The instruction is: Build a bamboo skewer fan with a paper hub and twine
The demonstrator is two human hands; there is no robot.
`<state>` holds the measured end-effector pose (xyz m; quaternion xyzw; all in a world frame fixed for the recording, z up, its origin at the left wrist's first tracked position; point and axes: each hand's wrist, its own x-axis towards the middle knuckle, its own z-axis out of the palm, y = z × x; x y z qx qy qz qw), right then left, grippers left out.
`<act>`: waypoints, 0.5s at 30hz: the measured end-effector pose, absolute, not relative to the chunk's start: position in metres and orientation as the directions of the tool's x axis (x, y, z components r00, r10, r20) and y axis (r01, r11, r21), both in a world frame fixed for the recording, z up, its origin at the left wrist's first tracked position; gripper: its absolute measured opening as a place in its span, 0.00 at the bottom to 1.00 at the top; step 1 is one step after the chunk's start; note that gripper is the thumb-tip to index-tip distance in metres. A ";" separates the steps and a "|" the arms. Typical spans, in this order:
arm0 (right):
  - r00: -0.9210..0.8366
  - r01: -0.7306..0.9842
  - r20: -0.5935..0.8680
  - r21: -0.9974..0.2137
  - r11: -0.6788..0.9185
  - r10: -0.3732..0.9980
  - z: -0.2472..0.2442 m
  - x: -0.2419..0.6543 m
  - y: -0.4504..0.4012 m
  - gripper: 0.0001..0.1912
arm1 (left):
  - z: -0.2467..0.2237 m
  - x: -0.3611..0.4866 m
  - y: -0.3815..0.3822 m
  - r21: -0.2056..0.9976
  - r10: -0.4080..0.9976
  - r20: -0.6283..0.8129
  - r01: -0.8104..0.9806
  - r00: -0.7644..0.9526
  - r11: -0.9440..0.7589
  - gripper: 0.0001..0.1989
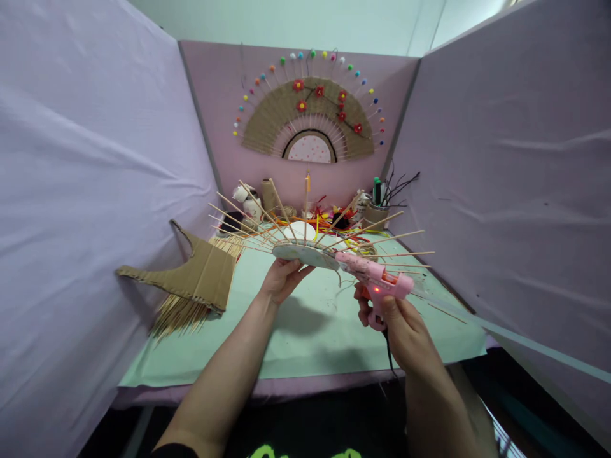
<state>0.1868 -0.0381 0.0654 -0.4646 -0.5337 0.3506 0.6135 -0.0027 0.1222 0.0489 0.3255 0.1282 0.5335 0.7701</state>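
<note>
Above the middle of the table, my left hand (285, 278) grips a pale half-round cardboard base (305, 254) from below. Thin wooden sticks (274, 207) fan out from the base's curved edge to both sides and upward. My right hand (398, 321) is wrapped around the handle of a pink hot glue gun (375, 275), whose orange-red light is lit. The gun's nozzle points left and meets or nearly meets the base's right end; actual contact is unclear. A dark cord hangs below the handle.
A curved cardboard piece (203, 270) rests at the left on a pile of loose sticks (179, 315). Along the back stand a white bottle (252, 207), a brown roll (268, 194) and a holder (375, 216) with markers and twigs. A finished fan (267, 121) hangs on the back panel.
</note>
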 end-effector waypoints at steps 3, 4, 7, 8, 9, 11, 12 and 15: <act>0.204 0.045 0.319 -0.948 0.316 0.926 0.063 0.187 -0.038 0.23 | 0.049 -0.002 0.122 0.639 0.904 0.150 -0.737 0.401 0.221 0.18; 0.208 0.043 0.313 -0.949 0.311 0.927 0.063 0.187 -0.037 0.23 | 0.049 -0.002 0.122 0.639 0.902 0.151 -0.736 0.405 0.223 0.18; 0.220 0.043 0.308 -0.951 0.306 0.926 0.064 0.186 -0.037 0.24 | 0.049 -0.002 0.122 0.643 0.898 0.154 -0.732 0.413 0.226 0.16; 0.222 0.042 0.311 -0.950 0.310 0.924 0.065 0.185 -0.037 0.24 | 0.049 -0.002 0.122 0.645 0.897 0.154 -0.730 0.414 0.226 0.16; 0.224 0.041 0.318 -0.947 0.318 0.921 0.067 0.185 -0.037 0.24 | 0.049 -0.002 0.122 0.647 0.897 0.154 -0.729 0.414 0.226 0.16; 0.227 0.041 0.333 -0.942 0.333 0.915 0.069 0.184 -0.038 0.23 | 0.049 -0.002 0.122 0.650 0.898 0.152 -0.726 0.413 0.224 0.17; 0.225 0.041 0.334 -0.942 0.333 0.915 0.071 0.183 -0.038 0.23 | 0.049 -0.002 0.121 0.652 0.898 0.152 -0.725 0.412 0.222 0.17; 0.224 0.037 0.335 -0.941 0.336 0.915 0.073 0.183 -0.039 0.22 | 0.050 -0.002 0.121 0.652 0.898 0.155 -0.726 0.412 0.221 0.17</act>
